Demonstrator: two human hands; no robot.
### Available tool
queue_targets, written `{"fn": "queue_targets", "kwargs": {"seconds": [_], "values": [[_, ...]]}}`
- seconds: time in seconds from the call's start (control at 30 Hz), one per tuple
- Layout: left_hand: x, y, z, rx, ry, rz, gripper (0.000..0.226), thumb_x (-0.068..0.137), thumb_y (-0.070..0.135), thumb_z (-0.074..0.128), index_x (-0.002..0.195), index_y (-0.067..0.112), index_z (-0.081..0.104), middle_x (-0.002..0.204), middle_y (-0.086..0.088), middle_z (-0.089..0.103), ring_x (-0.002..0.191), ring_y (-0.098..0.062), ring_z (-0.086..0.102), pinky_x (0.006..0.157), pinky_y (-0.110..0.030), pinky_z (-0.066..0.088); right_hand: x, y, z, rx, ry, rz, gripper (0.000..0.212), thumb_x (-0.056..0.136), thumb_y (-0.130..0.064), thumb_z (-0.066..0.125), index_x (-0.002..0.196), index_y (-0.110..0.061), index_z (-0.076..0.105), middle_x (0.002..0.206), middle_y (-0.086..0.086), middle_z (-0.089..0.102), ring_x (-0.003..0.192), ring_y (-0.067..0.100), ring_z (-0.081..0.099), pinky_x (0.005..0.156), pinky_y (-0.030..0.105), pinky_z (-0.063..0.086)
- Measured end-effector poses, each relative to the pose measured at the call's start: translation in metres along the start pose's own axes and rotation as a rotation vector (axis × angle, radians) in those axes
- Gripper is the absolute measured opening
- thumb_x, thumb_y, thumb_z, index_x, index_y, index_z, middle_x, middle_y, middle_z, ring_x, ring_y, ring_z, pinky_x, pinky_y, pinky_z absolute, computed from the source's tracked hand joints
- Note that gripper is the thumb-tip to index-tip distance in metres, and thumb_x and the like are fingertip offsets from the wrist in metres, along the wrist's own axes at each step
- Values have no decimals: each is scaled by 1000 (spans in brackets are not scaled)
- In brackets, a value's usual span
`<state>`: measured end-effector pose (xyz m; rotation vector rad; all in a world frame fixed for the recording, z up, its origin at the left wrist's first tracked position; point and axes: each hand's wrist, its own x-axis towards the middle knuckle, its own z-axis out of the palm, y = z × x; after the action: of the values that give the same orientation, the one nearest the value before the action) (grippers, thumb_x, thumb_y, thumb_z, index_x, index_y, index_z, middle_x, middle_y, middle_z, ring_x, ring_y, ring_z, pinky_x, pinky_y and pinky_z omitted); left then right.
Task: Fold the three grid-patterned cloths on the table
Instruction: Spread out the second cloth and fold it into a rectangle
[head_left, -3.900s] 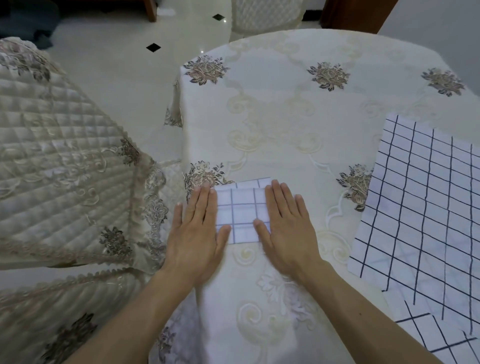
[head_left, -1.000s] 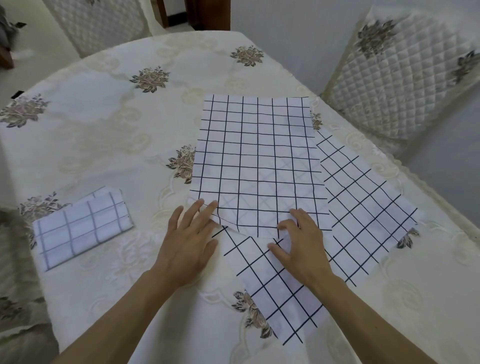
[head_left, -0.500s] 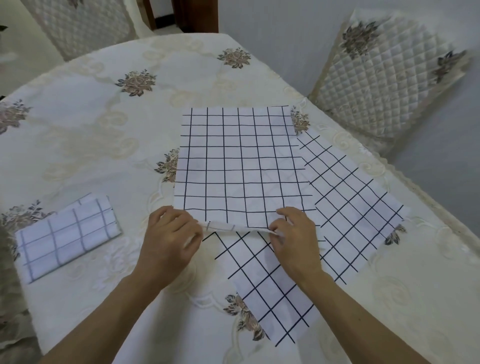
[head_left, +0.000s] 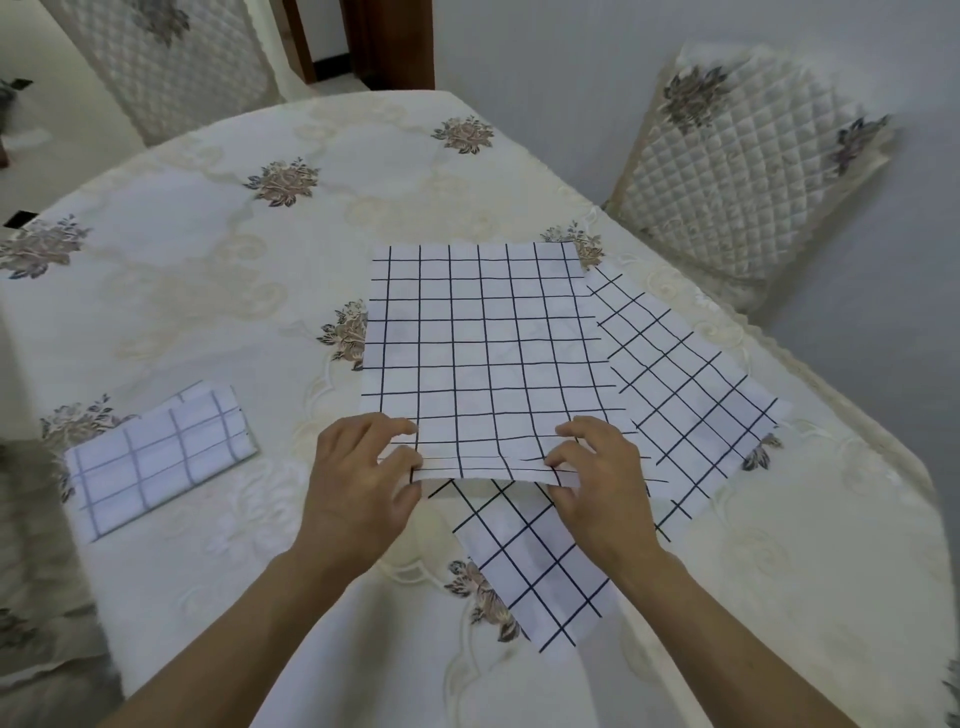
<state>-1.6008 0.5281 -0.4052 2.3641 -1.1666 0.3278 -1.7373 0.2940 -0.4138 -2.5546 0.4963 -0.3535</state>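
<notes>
A person's bare left hand and bare right hand, with slender forearms uncovered as far as the view reaches.

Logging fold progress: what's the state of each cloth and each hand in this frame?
top cloth: unfolded, near edge lifted, held at both near corners.
lower cloth: unfolded, flat, partly under the top cloth, at an angle to it.
folded cloth: folded small, lying flat at the left, apart from both hands.
left hand: pinches the top cloth's near left corner.
right hand: pinches the top cloth's near right corner.
</notes>
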Motion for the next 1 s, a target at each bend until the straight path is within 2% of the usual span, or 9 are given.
{"fn": "queue_targets", "kwargs": {"seconds": [0.13, 0.27, 0.37, 0.6, 0.67, 0.83, 0.97, 1.0], "values": [[-11, -4, -15, 16, 14, -11, 11, 78, 19, 64, 84, 15, 73, 111, -1, 69, 107, -28, 57, 92, -41, 37, -10, 7, -16, -31, -3, -38, 33, 63, 4, 81, 86, -17, 71, 114, 1, 64, 116, 27, 58, 96, 47, 47], [-27, -7, -33, 34, -16, -26, 12, 76, 14, 67, 86, 15, 74, 110, -1, 69, 106, -31, 59, 90, -41, 40, -26, 24, -29, -49, 28, -46, 25, 69, 0, 84, 84, -16, 72, 105, 0, 67, 110, 27, 62, 90, 52, 49], [-43, -2, -41, 37, -21, -44, 12, 77, 14, 64, 85, 15, 74, 109, -1, 69, 105, -30, 60, 86, -43, 43, -41, 34, -38, -21, 53, -50, 18, 75, -7, 83, 84, -18, 72, 103, -4, 66, 107, 24, 62, 87, 52, 50], [-86, 20, -67, 74, 6, -87, 21, 87, 26, 57, 84, 15, 75, 110, 1, 71, 104, -30, 59, 85, -44, 41, -76, 43, -61, 52, 33, -101, 14, 79, -7, 80, 84, -18, 73, 103, -6, 65, 110, 21, 59, 91, 49, 49], [-100, 25, -77, 64, 13, -75, 23, 88, 28, 57, 84, 16, 75, 112, 3, 71, 104, -28, 59, 86, -42, 40, -87, 40, -68, 67, 34, -123, 16, 78, -5, 81, 83, -18, 73, 102, -5, 66, 110, 20, 60, 92, 44, 48], [-135, 32, -89, -3, 8, -42, 26, 91, 34, 57, 83, 19, 76, 114, 8, 70, 105, -23, 57, 88, -37, 39, -119, 31, -78, 85, 50, -89, 16, 78, -8, 82, 83, -20, 73, 105, -6, 66, 112, 11, 55, 100, 13, 33], [-163, 30, -96, -84, -24, -63, 31, 95, 41, 53, 85, 22, 75, 115, 11, 68, 104, -21, 57, 85, -39, 44, -147, 17, -81, 149, 54, -6, 19, 78, -5, 82, 82, -22, 73, 106, -9, 66, 112, 8, 56, 99, 22, 40], [-168, 30, -99, -114, -28, -83, 31, 95, 42, 54, 85, 22, 75, 114, 12, 68, 104, -20, 56, 85, -39, 46, -155, 12, -82, 160, 64, 2, 20, 77, -4, 82, 81, -21, 73, 105, -9, 66, 112, 7, 56, 98, 20, 40]]}}
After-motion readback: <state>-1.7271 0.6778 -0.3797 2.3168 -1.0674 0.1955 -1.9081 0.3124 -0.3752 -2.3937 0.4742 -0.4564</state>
